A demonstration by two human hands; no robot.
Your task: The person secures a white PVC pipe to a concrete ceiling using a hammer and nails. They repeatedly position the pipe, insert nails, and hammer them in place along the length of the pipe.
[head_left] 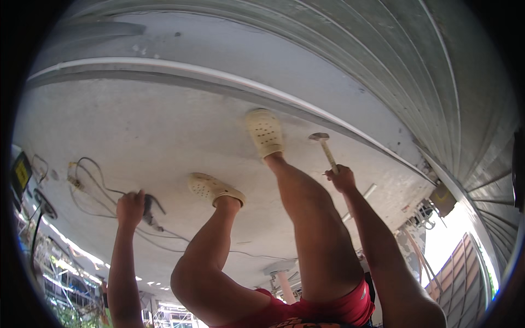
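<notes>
My right hand is closed around the pale handle of a hammer. Its metal head points away from me, a little above the concrete floor or resting near it; I cannot tell which. On the left, my left hand has its fingers curled in, and whatever they may hold is hidden. Just right of that hand lies a dark corded power tool, partly covered by it. I cannot tell whether the hand touches it.
A coiled cord with a yellowish plug end lies at the left. My feet in cream clogs rest on the concrete floor. Beyond runs a white pipe along a raised ledge. A corrugated metal shutter curves round the right.
</notes>
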